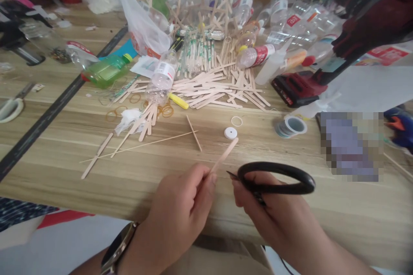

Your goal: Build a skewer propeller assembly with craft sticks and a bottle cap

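Note:
A wooden craft stick is pinched between the thumb and fingers of my left hand, its rounded end pointing up and to the right. My right hand is wrapped round a pair of black-handled scissors. Their dark tip points left, a short way from the stick and apart from it. Most of the blades is hidden by my fingers. Just beyond the stick lie a white disc with a small centre hole and a pale ring. A short stick crosses a thin skewer to the left.
Loose craft sticks are heaped further back, with plastic bottles around them. A red cordless tool stands at right, near a spool. White-handled scissors lie far left. A dark strip runs across the table.

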A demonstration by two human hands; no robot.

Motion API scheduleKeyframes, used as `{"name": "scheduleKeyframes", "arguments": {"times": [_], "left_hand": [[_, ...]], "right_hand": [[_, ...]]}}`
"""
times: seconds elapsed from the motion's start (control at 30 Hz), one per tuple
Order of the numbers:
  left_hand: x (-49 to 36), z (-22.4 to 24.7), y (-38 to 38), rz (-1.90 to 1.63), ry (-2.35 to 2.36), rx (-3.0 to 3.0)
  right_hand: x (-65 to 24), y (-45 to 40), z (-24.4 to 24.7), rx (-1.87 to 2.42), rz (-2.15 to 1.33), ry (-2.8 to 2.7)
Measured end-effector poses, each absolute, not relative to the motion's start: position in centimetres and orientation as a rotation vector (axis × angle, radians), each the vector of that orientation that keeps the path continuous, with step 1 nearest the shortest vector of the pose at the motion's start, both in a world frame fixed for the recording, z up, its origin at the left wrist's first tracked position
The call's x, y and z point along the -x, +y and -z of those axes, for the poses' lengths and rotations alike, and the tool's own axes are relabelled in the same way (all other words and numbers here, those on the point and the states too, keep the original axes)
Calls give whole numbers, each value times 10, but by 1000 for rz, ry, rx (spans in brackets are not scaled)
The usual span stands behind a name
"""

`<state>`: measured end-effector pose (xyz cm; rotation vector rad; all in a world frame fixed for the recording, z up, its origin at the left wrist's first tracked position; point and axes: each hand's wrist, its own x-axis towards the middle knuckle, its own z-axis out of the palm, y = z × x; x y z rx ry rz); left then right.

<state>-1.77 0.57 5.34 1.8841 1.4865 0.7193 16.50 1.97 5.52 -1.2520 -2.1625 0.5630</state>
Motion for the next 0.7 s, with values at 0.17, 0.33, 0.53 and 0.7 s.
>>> {"name": "scheduleKeyframes", "arguments": {"times": [0.17,0.33,0.53,0.7], "left_hand": [[14,-53,4,-716,1511,-1925],[10,-53,4,-723,1501,-1976],[10,-56,3,-730,1492,-2037],[11,-53,1,-694,1434,-2133]], "right_hand": [[-161,22,-57,1277,-567,-2186],[-162,21,-51,1246,-428,-2242],[-168,20,-47,1171,-240,-2382],[-175,22,-54,956,231,-2580]]}}
